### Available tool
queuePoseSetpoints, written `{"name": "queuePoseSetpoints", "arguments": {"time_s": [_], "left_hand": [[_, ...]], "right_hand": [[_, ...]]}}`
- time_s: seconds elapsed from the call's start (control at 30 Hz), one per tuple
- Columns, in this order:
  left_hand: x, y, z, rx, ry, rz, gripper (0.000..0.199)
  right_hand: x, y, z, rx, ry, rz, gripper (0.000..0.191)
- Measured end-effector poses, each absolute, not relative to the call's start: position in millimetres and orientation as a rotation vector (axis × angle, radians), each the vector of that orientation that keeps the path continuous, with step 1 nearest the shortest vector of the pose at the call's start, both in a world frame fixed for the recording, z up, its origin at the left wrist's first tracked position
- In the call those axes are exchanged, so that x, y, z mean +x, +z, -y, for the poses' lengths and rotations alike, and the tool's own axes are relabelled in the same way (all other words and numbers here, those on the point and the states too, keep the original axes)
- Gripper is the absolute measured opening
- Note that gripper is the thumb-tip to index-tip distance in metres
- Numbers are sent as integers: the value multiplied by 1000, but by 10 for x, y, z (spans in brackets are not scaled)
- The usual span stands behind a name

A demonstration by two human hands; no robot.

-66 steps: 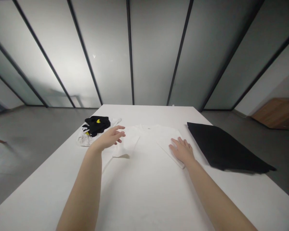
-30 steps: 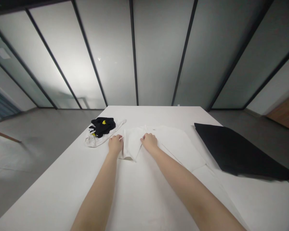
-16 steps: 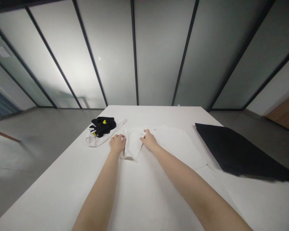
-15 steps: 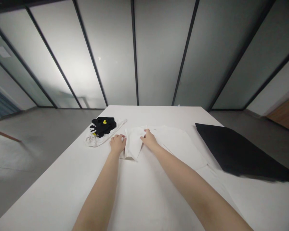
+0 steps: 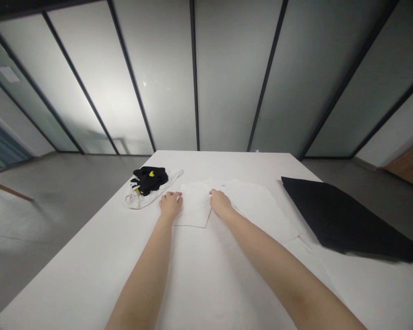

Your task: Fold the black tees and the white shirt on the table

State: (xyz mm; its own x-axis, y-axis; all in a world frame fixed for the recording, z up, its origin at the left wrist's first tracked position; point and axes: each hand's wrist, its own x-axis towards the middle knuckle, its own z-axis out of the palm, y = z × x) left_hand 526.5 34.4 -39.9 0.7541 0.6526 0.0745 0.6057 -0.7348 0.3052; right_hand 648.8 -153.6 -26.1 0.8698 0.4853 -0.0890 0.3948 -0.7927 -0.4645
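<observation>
A white shirt (image 5: 253, 199) lies spread over the white table, hard to tell from its surface. One flat, squared part that looks like its sleeve (image 5: 193, 211) stretches between my hands. My left hand (image 5: 171, 204) holds its left edge, thumb and fingertips bent together at the cloth. At the opposite edge, my right hand (image 5: 220, 200) pinches the fabric, fingers curled. Just beyond my left hand sits a crumpled black cloth (image 5: 149, 180) with yellow and white marks, on top of a bunched white cloth (image 5: 132, 200).
A large black sheet or folded cloth (image 5: 340, 220) lies along the right side of the white table (image 5: 223, 160). Frosted glass panels (image 5: 230, 78) with dark frames stand behind the table. Grey floor (image 5: 72, 183) shows at the left.
The sleeve part, which was raised and creased between my hands, now lies flat. My right hand has moved slightly right and down, widening the cloth. My left hand stays nearly in place.
</observation>
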Motion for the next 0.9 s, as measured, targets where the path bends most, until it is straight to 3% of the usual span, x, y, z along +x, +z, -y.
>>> {"name": "queuePoseSetpoints", "arguments": {"time_s": [0.27,0.37,0.53,0.7,0.9], "left_hand": [[5316,-428,-287,2786,260,-923,48],[5354,-456,-278,2893,306,-733,53],[5397,-541,-249,2977,194,-433,50],[5440,-618,-189,3028,137,-549,59],[5672,-596,-133,2980,86,-772,74]], "right_hand": [[6117,-166,1443,-2580,24,974,44],[5889,-257,1410,-2518,17,1210,57],[5712,-444,1480,-2608,219,1103,80],[5738,-450,1521,-2657,260,937,92],[5776,-484,1521,-2676,238,871,89]]}}
